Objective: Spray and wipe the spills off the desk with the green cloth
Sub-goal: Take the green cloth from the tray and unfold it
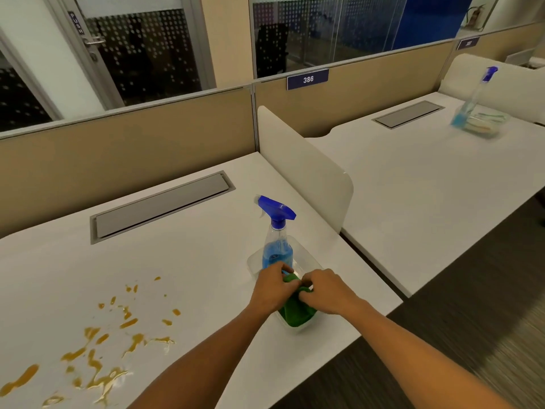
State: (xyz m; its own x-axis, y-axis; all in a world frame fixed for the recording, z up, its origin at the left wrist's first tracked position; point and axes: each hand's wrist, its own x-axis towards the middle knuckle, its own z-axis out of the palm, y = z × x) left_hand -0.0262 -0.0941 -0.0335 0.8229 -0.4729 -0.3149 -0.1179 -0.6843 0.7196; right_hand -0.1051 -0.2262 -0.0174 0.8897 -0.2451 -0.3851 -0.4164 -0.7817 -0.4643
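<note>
A green cloth (296,312) lies in a clear plastic tray (306,261) at the right side of the white desk (191,261). My left hand (272,286) and my right hand (326,290) both pinch the cloth's upper edge. A spray bottle (277,240) with blue liquid and a blue trigger head stands upright in the same tray, just behind my hands. Orange-brown spills (97,346) are scattered over the desk's front left.
A grey cable hatch (162,206) is set into the desk's back. A white divider panel (306,169) separates this desk from the neighbouring one, where a second spray bottle (474,98) and tray (486,124) stand. Dark carpet lies at right.
</note>
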